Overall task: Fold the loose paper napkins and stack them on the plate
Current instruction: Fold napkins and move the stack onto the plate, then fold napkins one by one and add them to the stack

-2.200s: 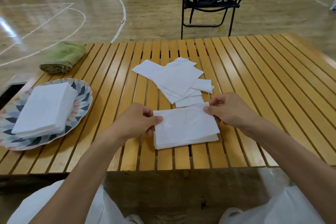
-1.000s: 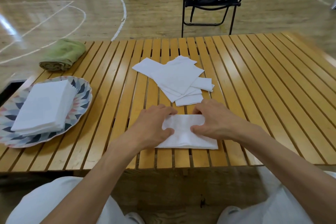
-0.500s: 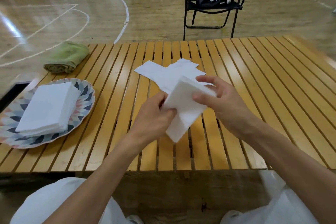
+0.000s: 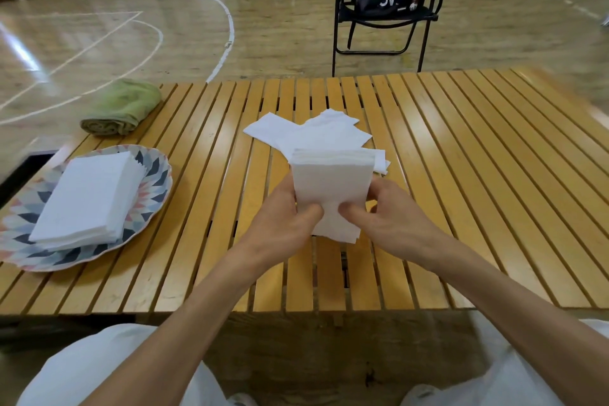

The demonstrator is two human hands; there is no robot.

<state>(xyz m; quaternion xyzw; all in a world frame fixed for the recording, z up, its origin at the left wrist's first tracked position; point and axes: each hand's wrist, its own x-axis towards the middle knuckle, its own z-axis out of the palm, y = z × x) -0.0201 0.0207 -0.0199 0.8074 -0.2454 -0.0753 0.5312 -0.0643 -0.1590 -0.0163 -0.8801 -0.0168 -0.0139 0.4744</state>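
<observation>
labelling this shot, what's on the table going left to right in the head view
plate with its stack of folded napkins → green towel → folded napkin held in both hands, left hand then right hand

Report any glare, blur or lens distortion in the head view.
Head view: glare streaks on the gym floor and sheen on the table slats; the frame edges smear, blurring the plate rim's left side; wide-angle bending curves the table's edges; the folded napkin stays sharp.

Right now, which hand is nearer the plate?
Left. The left hand grips the folded napkin on the side toward the plate; the right hand grips its far side.
</observation>
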